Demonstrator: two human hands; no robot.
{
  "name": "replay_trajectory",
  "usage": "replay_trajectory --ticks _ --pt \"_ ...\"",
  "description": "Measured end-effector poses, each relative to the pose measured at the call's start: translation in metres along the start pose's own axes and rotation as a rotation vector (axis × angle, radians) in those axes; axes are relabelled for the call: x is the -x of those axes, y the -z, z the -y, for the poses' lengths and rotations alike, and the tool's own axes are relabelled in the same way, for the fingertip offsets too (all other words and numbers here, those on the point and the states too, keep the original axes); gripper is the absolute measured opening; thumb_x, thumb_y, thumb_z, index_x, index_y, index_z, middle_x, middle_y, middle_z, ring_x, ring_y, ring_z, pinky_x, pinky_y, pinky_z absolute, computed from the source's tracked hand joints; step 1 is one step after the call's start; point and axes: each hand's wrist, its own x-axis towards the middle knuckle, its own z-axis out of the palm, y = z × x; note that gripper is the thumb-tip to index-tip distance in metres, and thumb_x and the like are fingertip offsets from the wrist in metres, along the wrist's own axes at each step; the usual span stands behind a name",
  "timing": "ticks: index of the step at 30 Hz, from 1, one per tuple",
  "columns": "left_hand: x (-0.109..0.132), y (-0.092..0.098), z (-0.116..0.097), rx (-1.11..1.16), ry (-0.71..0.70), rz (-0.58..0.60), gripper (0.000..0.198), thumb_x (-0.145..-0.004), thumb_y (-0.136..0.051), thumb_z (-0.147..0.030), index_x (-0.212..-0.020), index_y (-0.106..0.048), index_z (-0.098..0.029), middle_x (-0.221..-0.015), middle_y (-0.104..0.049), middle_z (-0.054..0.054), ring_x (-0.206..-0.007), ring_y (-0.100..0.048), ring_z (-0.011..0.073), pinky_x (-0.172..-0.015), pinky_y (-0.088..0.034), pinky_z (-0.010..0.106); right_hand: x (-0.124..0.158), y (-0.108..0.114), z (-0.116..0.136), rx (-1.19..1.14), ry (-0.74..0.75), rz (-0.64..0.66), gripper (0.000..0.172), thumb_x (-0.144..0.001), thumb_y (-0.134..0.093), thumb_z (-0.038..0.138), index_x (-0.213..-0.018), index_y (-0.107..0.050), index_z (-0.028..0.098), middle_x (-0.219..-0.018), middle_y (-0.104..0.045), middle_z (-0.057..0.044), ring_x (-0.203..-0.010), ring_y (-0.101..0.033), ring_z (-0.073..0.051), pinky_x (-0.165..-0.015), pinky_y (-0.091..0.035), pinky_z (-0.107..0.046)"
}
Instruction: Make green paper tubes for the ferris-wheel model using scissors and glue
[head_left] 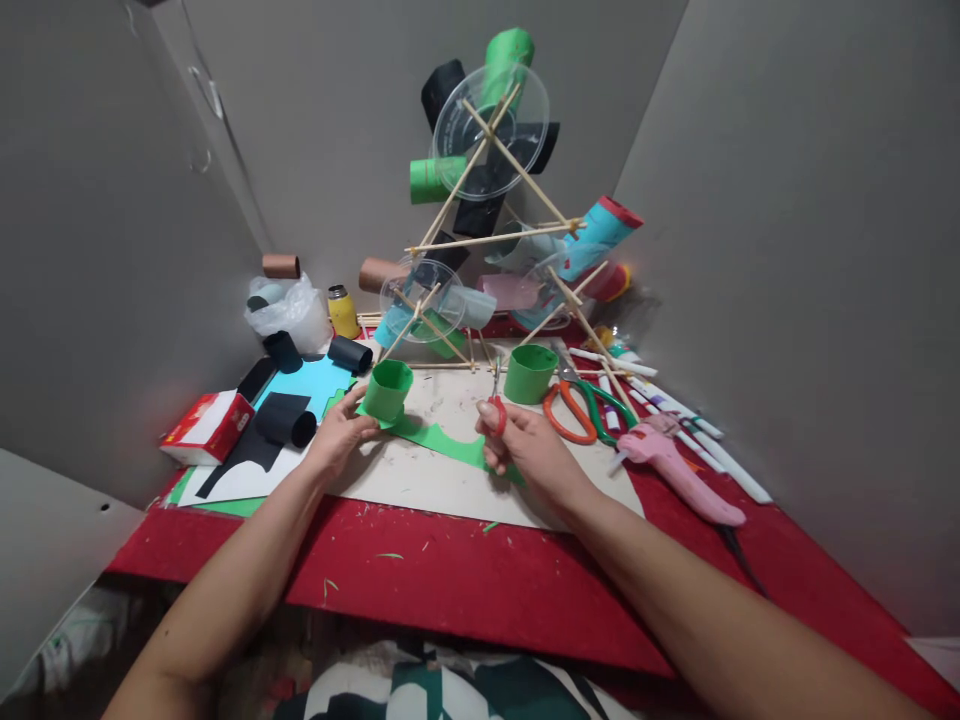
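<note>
My left hand [346, 430] is closed on a green paper-covered tube [389, 390], tilted a little, with a ragged flap of green paper at its base. From there a cut strip of green paper [450, 447] runs right over the pale board, under my right hand [526, 445]. That hand is closed around small red-handled scissors [499, 415], blades pointing up. Just beyond it stands a second green tube [530, 374], open end up. To its right lie large scissors [573, 412] with orange and green handles.
Behind stands a stick frame [487, 240] bearing clear plastic discs and coloured tubes. A pink glue gun [679, 468] and several markers [694, 430] lie right. Left are black tubes [349, 354], a red box [208, 427] and a yellow bottle [343, 313]. Grey walls enclose the red table [450, 560].
</note>
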Motion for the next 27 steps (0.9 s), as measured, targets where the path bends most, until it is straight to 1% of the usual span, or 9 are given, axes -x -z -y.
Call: replay_trajectory --ticks 3,5,9,12,15,17,19,27 --pt "0.000 0.002 0.001 -0.032 0.006 -0.028 0.070 -0.060 -0.073 -0.006 -0.127 -0.060 -0.022 -0.101 -0.068 0.006 -0.084 -0.068 0.0195 -0.076 -0.052 0.033 0.000 0.000 -0.001 0.024 0.008 0.006 0.050 -0.075 -0.067 0.068 -0.070 -0.055 0.020 -0.048 -0.049 0.005 -0.041 -0.045 -0.010 -0.037 -0.034 -0.021" --pt "-0.001 0.004 0.001 -0.049 0.013 -0.032 0.070 -0.061 -0.075 -0.007 -0.128 -0.060 -0.022 -0.101 -0.069 0.007 -0.084 -0.069 0.0206 -0.077 -0.052 0.034 0.001 -0.001 -0.002 0.040 0.010 0.017 0.050 -0.074 -0.068 0.068 -0.068 -0.055 0.019 -0.048 -0.050 0.004 -0.041 -0.045 -0.010 -0.038 -0.035 -0.021" --pt "-0.006 0.008 0.004 -0.090 0.021 -0.059 0.057 -0.068 -0.075 -0.013 -0.123 -0.063 -0.017 -0.099 -0.070 0.009 -0.079 -0.069 0.0183 -0.076 -0.053 0.032 0.002 -0.002 -0.004 0.056 0.013 0.037 0.050 -0.075 -0.068 0.066 -0.068 -0.056 0.019 -0.049 -0.051 0.004 -0.040 -0.044 -0.009 -0.039 -0.034 -0.021" --pt "-0.013 0.013 0.009 -0.131 0.029 -0.084 0.047 -0.074 -0.074 -0.014 -0.120 -0.064 -0.014 -0.096 -0.069 0.009 -0.078 -0.067 0.0169 -0.076 -0.054 0.032 0.003 -0.003 -0.004 0.058 0.016 0.049 0.049 -0.075 -0.069 0.065 -0.067 -0.055 0.019 -0.049 -0.048 0.005 -0.041 -0.043 -0.009 -0.040 -0.033 -0.022" --pt "-0.018 0.017 0.014 -0.164 0.050 -0.095 0.036 -0.088 -0.067 -0.025 -0.122 -0.060 -0.015 -0.109 -0.066 0.009 -0.090 -0.066 0.0192 -0.081 -0.056 0.037 0.004 -0.003 -0.003 0.063 0.018 0.058 0.049 -0.074 -0.070 0.065 -0.067 -0.056 0.019 -0.048 -0.045 0.007 -0.041 -0.043 -0.009 -0.040 -0.033 -0.022" --pt "-0.018 0.019 0.016 -0.179 0.064 -0.100 0.034 -0.093 -0.061 -0.031 -0.123 -0.058 -0.016 -0.119 -0.063 0.010 -0.099 -0.064 0.0217 -0.084 -0.056 0.042 0.004 -0.003 -0.002 0.067 0.014 0.062 0.049 -0.073 -0.070 0.066 -0.067 -0.056 0.019 -0.048 -0.045 0.006 -0.041 -0.042 -0.010 -0.040 -0.033 -0.022" --pt "-0.018 0.021 0.015 -0.194 0.075 -0.107 0.035 -0.094 -0.059 -0.033 -0.124 -0.057 -0.016 -0.124 -0.061 0.010 -0.104 -0.063 0.0231 -0.086 -0.056 0.044 0.005 -0.004 -0.002 0.071 0.011 0.063 0.049 -0.073 -0.070 0.067 -0.068 -0.057 0.019 -0.048 -0.046 0.006 -0.041 -0.043 -0.010 -0.039 -0.032 -0.023" --pt "-0.016 0.023 0.008 -0.260 0.098 -0.192 0.035 -0.094 -0.060 -0.033 -0.125 -0.057 -0.016 -0.124 -0.060 0.010 -0.104 -0.063 0.0235 -0.087 -0.055 0.045 0.005 -0.004 0.000 0.070 0.008 0.063 0.051 -0.072 -0.069 0.068 -0.067 -0.057 0.019 -0.046 -0.044 0.007 -0.040 -0.043 -0.009 -0.039 -0.033 -0.022"
